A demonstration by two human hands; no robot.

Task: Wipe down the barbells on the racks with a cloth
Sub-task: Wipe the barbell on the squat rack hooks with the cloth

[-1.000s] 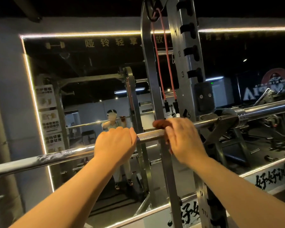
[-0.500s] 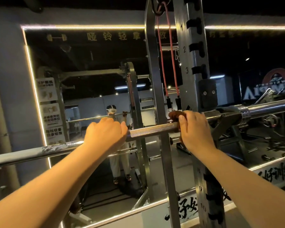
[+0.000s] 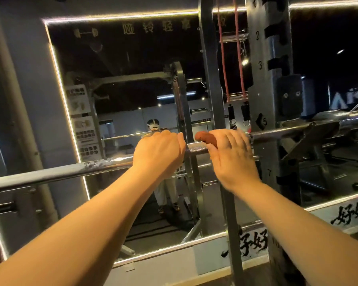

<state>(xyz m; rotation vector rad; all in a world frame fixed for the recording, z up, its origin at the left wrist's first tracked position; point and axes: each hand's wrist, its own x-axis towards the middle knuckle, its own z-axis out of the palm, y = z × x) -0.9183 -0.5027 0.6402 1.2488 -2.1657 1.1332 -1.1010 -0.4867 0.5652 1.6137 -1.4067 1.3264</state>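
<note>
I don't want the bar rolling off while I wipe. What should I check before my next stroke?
1. ok: cloth sits under right hand, on barbell.
2. ok: left hand grips barbell.
3. ok: barbell rests on the right rack hook.
4. cannot tell: support at barbell's left end, out of view.
5. not ok: room to wipe rightward, rack post is close beside right hand.

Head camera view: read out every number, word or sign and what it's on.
"2", "3", "5", "7": hole numbers on the dark steel rack upright.
"哑铃轻拿": along the lit wall mirror's top; rest hidden.
"好好": black brushwork on the white strip below the mirror.
White posters in the mirror, logo at right: too blurred.
</note>
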